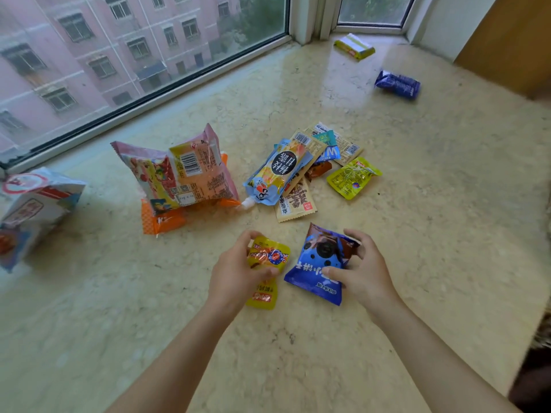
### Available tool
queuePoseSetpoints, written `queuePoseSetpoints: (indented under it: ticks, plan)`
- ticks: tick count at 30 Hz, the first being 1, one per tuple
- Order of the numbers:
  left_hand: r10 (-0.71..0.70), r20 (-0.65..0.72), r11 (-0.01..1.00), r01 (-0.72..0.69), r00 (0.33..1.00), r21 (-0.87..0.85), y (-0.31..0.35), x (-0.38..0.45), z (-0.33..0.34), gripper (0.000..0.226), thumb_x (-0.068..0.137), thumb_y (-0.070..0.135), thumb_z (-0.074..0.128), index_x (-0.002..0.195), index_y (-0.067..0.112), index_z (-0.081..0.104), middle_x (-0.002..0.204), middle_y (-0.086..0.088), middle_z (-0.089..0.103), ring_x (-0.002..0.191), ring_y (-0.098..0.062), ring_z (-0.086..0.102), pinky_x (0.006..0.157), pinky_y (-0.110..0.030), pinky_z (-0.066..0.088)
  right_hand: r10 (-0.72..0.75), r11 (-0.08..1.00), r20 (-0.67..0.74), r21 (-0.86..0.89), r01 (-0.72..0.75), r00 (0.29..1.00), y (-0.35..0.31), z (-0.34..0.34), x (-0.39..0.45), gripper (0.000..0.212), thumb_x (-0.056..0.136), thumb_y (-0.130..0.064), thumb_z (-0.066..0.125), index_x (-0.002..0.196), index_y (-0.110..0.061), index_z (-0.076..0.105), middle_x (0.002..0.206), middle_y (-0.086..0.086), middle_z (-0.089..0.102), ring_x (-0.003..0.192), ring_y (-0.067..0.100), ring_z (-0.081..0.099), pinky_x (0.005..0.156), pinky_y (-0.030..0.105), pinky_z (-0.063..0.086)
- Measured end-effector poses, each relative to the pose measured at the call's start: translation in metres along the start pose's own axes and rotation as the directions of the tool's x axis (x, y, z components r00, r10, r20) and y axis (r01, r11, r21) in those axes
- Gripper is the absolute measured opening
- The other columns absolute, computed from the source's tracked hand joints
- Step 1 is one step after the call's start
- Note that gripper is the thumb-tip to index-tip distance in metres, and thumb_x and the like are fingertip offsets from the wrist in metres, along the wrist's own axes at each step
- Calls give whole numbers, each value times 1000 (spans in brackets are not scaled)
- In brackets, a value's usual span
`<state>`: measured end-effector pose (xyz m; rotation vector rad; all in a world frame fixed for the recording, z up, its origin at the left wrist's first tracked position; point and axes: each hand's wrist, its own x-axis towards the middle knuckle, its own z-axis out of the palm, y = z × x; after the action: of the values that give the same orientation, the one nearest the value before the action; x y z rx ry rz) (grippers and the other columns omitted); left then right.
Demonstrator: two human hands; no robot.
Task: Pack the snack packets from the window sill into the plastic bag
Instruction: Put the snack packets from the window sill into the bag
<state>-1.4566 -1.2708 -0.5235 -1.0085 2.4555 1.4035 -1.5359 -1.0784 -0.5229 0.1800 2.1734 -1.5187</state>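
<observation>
My left hand (238, 271) grips a small yellow snack packet (269, 256) low over the marble sill; a second yellow packet (264, 295) shows just below it. My right hand (362, 268) holds a blue cookie packet (320, 263), fingers curled round its right edge. Beyond them lies a pile of packets: a blue spouted pouch (275, 174), a beige packet (295, 201), a yellow-green packet (351, 177). A pink and orange cluster of packets (185, 174) in clear plastic stands to the left. Whether that is the plastic bag, I cannot tell.
A white, red and blue bag (32, 210) stands at the far left edge. A dark blue packet (398, 84) and a yellow-green packet (354, 46) lie far back near the window corner. The window (119, 55) runs along the back; a wooden panel (512, 40) is at the right.
</observation>
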Motion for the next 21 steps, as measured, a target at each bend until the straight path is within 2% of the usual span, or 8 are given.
queuePoseSetpoints:
  ticks: [2,5,7,12,17,21]
  plan:
    - [-10,40,999,12,999,-39,-11,-8,-7,56,71,25,84,107,47,47,101,6,62,85,-12,64,60,-33,57,-4,999,32,48,2,999,1,-1,-12,73,66,11,78,121,-28,50,108,0,62,90,15,68,74,46,59]
    - [-38,40,993,42,998,-111,-21,-26,-22,54,75,18,82,110,40,48,102,4,63,84,-14,66,62,-35,59,-2,995,88,101,-7,996,0,1,-34,69,68,14,75,120,-26,53,105,4,66,85,18,70,57,32,57]
    - [-52,-4,982,50,999,-184,-27,-41,-36,50,76,14,81,109,35,50,100,3,65,80,-13,68,64,-39,60,-12,994,129,111,-3,992,-5,4,-50,67,70,15,73,120,-25,54,102,4,67,76,17,71,51,25,52]
    - [-73,-78,949,45,994,-313,-38,-90,-79,45,75,11,80,106,33,55,102,0,69,82,-17,71,67,-45,60,-50,994,230,109,26,972,-26,16,-103,66,72,14,73,121,-26,54,102,2,67,78,22,72,53,29,54]
    - [-87,-168,915,12,982,-404,-35,-177,-126,48,76,11,80,114,27,55,103,1,69,87,-17,69,68,-38,60,-116,992,326,93,91,938,-54,21,-179,63,72,12,73,119,-26,55,100,2,68,77,22,72,53,31,55]
    - [-121,-240,868,-15,963,-497,-24,-269,-160,43,74,10,81,101,32,57,101,0,70,85,-16,70,65,-33,58,-168,985,401,100,139,901,-83,15,-254,62,72,11,74,118,-27,55,99,3,68,74,20,72,53,30,54]
